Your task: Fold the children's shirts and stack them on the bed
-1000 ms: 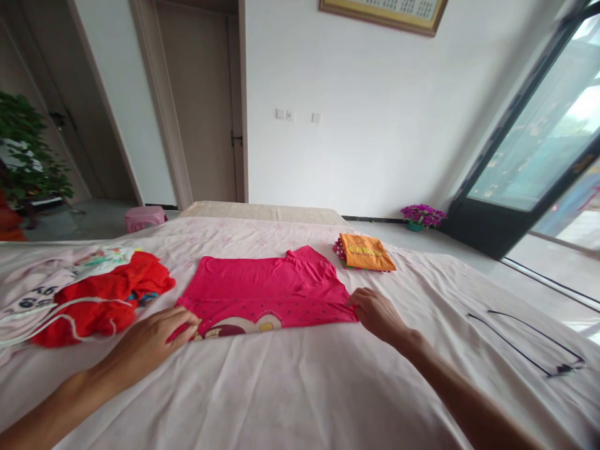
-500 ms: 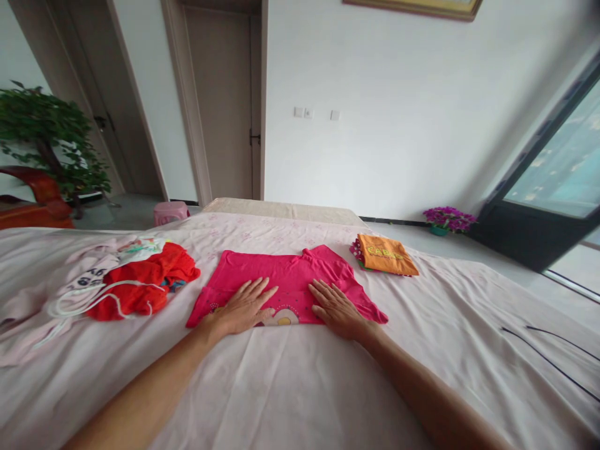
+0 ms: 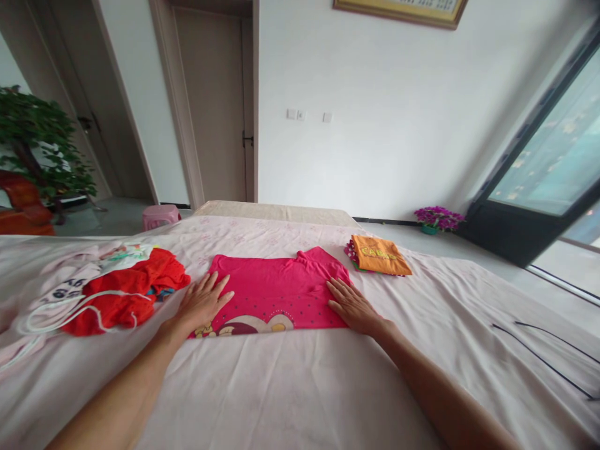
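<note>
Left hand (image 3: 200,304) and right hand (image 3: 355,307) lie flat, spread wide, on a pink shirt (image 3: 267,281); uneven pressure could crease it.

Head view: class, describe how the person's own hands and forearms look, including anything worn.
The left hand and right hand are bare, with no gloves, and no ring, watch or bracelet shows. The left forearm and right forearm show no sleeve or marking.

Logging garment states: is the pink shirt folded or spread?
Partly folded: the pink shirt lies flat but doubled over, its printed front cut off at the straight near edge and one sleeve visible.
</note>
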The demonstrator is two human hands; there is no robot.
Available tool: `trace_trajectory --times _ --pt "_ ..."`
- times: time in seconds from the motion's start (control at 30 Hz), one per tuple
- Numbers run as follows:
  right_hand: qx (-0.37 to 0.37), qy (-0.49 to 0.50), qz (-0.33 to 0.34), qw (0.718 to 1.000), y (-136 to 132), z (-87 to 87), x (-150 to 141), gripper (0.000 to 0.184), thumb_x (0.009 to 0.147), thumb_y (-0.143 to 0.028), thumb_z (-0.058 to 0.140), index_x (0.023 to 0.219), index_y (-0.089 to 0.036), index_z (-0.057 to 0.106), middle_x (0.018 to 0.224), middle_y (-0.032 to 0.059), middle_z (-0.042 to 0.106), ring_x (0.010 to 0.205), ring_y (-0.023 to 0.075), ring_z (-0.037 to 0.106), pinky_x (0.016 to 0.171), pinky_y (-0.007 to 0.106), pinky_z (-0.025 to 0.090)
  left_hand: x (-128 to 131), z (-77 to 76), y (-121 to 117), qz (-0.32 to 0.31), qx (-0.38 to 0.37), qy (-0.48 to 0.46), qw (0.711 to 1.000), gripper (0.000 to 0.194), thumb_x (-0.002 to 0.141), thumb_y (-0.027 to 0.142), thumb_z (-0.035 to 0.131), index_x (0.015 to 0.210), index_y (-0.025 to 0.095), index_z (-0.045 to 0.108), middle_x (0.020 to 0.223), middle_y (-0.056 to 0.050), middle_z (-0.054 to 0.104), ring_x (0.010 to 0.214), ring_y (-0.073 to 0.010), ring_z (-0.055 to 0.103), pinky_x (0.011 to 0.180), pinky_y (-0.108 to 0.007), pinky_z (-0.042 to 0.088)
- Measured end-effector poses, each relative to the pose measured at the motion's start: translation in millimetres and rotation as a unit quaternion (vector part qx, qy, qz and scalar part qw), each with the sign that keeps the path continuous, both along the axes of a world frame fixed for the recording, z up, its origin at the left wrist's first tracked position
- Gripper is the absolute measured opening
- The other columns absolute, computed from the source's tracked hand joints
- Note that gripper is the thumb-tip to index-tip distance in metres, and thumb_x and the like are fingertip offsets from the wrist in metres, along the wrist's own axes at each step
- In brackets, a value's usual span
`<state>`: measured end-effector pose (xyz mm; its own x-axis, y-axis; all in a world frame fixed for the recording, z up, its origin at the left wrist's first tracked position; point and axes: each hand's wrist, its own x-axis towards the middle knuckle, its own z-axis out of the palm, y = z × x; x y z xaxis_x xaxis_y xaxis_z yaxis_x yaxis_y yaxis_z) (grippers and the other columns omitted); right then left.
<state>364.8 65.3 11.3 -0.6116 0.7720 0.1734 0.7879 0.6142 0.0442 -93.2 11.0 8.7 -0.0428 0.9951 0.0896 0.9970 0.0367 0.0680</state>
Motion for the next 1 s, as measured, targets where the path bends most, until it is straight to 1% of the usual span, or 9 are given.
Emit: trace_trajectory --times 0.07,0.13,0.23,0.3,0.37,0.5,0.73,0.87,1.0 --pt "-0.006 0.002 -0.009 1.0 2.8 8.8 3.2 0.057 0.103 -0.046 0.026 0.153 -0.018 0.033 0.158 0.0091 0.03 0.147 0.0247 0.025 0.118 0.046 0.024 -1.9 0.4 5.3 0.016 0.021 0.002 1.0 0.068 0.093 0.058 0.033 0.152 0.025 0.034 0.16 -0.014 0.029 0.146 -0.033 0.027 0.113 -0.055 0.023" --pt "-0.022 0.009 -0.031 0.999 9.7 23.3 1.7 0.051 0.103 -0.045 0.029 0.145 -0.023 0.046 0.151 0.0082 0.044 0.14 0.0246 0.04 0.114 0.044 0.031 -6.5 2.2 13.9 0.03 0.054 0.008 0.998 0.065 0.093 0.056 0.035 0.148 0.022 0.043 0.155 -0.017 0.039 0.14 -0.0348 0.037 0.11 -0.055 0.028" --pt "-0.048 0.019 -0.106 0.993 30.2 48.7 -7.3 0.045 0.102 -0.044 0.031 0.112 -0.024 0.07 0.117 0.0084 0.071 0.108 0.0234 0.065 0.095 0.037 0.045 -15.6 8.7 33.0 0.032 0.089 0.003 0.996 0.051 0.094 0.045 0.036 0.129 0.017 0.063 0.134 -0.016 0.061 0.124 -0.03 0.054 0.106 -0.044 0.036" --pt "-0.048 0.037 -0.173 0.983 49.7 61.7 -16.0 0.044 0.1 -0.041 0.034 0.096 -0.022 0.073 0.099 0.0092 0.074 0.093 0.0233 0.069 0.082 0.032 0.048 -21.2 14.2 48.5 0.037 0.098 -0.019 0.994 0.042 0.094 0.035 0.038 0.116 0.019 0.069 0.122 -0.012 0.069 0.113 -0.0254 0.062 0.1 -0.036 0.042" --pt "-0.045 0.068 -0.227 0.97 72.2 68.2 -25.5 0.037 0.097 -0.035 0.04 0.098 -0.021 0.074 0.099 0.0096 0.074 0.094 0.0238 0.068 0.077 0.03 0.048 -25.3 18.7 65.2 0.054 0.106 -0.045 0.992 0.037 0.091 0.029 0.041 0.111 0.021 0.07 0.122 -0.009 0.069 0.106 -0.0231 0.065 0.093 -0.032 0.046" --pt "-0.064 0.103 -0.265 0.957 117.8 64.4 -43.4 0.037 0.092 -0.024 0.045 0.12 -0.023 0.068 0.115 0.0098 0.071 0.105 0.0236 0.066 0.081 0.028 0.048 -30.0 23.1 97.1 0.077 0.106 -0.077 0.988 0.037 0.087 0.019 0.042 0.11 0.022 0.071 0.125 -0.006 0.068 0.108 -0.0209 0.065 0.091 -0.027 0.047" --pt "-0.085 0.121 -0.286 0.947 168.1 43.1 -63.0 0.041 0.09 -0.02 0.046 0.127 -0.014 0.062 0.125 0.0187 0.064 0.116 0.0284 0.06 0.093 0.036 0.046 -39.4 20.2 128.4 0.118 0.073 -0.075 0.987 0.042 0.082 0.026 0.053 0.122 0.018 0.065 0.121 -0.012 0.069 0.108 -0.0252 0.065 0.085 -0.029 0.049" --pt "-0.107 0.142 -0.306 0.936 179.3 36.2 -66.1 0.039 0.084 -0.021 0.055 0.12 -0.008 0.065 0.122 0.0244 0.063 0.116 0.0328 0.06 0.095 0.041 0.046 -46.0 21.7 134.3 0.13 0.036 -0.085 0.987 0.037 0.08 0.031 0.056 0.112 0.02 0.07 0.112 -0.01 0.074 0.098 -0.0249 0.068 0.076 -0.027 0.049" --pt "-0.136 0.191 -0.281 0.931 179.7 40.8 -64.1 0.027 0.08 -0.02 0.058 0.102 -0.015 0.073 0.1 0.0132 0.073 0.096 0.0267 0.068 0.081 0.032 0.05 -46.8 29.3 130.0 0.14 0.027 -0.096 0.985 0.03 0.079 0.036 0.055 0.1 0.02 0.07 0.099 -0.007 0.076 0.09 -0.0235 0.069 0.067 -0.025 0.046"
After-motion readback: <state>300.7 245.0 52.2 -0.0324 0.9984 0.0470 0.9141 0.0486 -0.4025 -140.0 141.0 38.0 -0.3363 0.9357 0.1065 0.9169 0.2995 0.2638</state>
